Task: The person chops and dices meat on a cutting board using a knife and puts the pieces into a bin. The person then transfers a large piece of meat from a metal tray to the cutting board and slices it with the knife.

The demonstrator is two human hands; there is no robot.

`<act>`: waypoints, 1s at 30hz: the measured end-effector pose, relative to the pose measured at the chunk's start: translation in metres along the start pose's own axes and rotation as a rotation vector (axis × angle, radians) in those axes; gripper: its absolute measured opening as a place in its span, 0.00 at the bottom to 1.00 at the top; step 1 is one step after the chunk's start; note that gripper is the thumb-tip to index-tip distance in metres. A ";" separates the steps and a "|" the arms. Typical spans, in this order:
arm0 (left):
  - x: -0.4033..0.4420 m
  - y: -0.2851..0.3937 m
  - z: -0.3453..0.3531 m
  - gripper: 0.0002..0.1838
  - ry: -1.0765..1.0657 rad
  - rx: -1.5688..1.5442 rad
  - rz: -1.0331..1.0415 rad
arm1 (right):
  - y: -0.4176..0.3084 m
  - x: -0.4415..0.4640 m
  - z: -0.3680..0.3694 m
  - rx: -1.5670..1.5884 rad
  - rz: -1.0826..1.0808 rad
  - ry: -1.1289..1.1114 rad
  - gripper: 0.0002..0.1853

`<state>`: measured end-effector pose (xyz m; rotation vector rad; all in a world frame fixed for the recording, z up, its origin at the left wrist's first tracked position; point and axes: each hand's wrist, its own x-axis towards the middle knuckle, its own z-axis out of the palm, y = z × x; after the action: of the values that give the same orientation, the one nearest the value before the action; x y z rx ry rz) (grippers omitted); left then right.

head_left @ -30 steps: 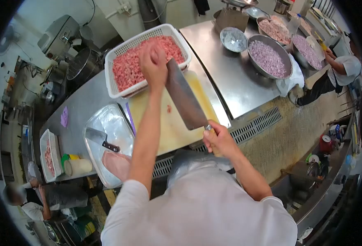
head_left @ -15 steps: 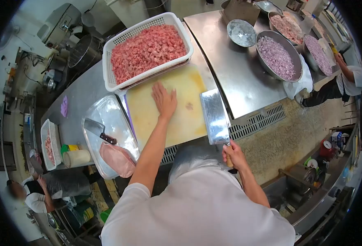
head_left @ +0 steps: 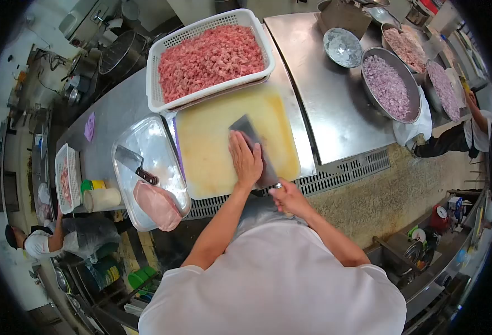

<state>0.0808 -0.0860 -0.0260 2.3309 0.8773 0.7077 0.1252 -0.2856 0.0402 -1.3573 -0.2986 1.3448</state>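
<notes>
My right hand (head_left: 290,198) is wrapped around the handle of a cleaver (head_left: 267,164). Its broad blade slants over the yellowed cutting board (head_left: 207,148), the tip pointing away and to the left. My left hand (head_left: 246,163) lies with fingers stretched out against the blade's left side, seemingly touching it. Beyond the board stands a white perforated basket (head_left: 155,103) heaped with diced red meat (head_left: 212,61). To the left, a metal tray (head_left: 170,162) carries a second, smaller cleaver (head_left: 136,163) and a pale pink slab of meat (head_left: 155,205).
Bowls of chopped purple onion (head_left: 388,86) and pale minced meat (head_left: 403,49) stand on the right table, near a smaller metal bowl (head_left: 342,47). A small white basket (head_left: 74,178) sits at far left. One co-worker (head_left: 62,240) is left, another person's arm (head_left: 477,114) right.
The cleaver has swung from the board's right edge to over its middle, in my right hand. My left hand has slid right and nearer to me, meeting the blade.
</notes>
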 end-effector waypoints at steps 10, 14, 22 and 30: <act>0.261 -0.018 -0.069 0.31 0.089 0.012 0.258 | -0.079 -0.018 -0.017 -0.185 -0.162 0.101 0.18; 0.336 -0.085 -0.058 0.28 0.202 0.128 0.276 | -0.047 -0.044 -0.044 -0.192 -0.095 0.281 0.14; 0.357 -0.017 0.015 0.28 -0.174 0.024 0.374 | -0.009 -0.080 -0.055 -0.082 0.029 0.405 0.12; 0.348 0.010 -0.007 0.25 -0.405 0.014 0.414 | -0.019 -0.056 -0.060 -0.073 -0.064 0.357 0.11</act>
<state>0.3064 0.1561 0.0827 2.5667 0.2243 0.3570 0.1660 -0.3551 0.0668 -1.6048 -0.1479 1.0227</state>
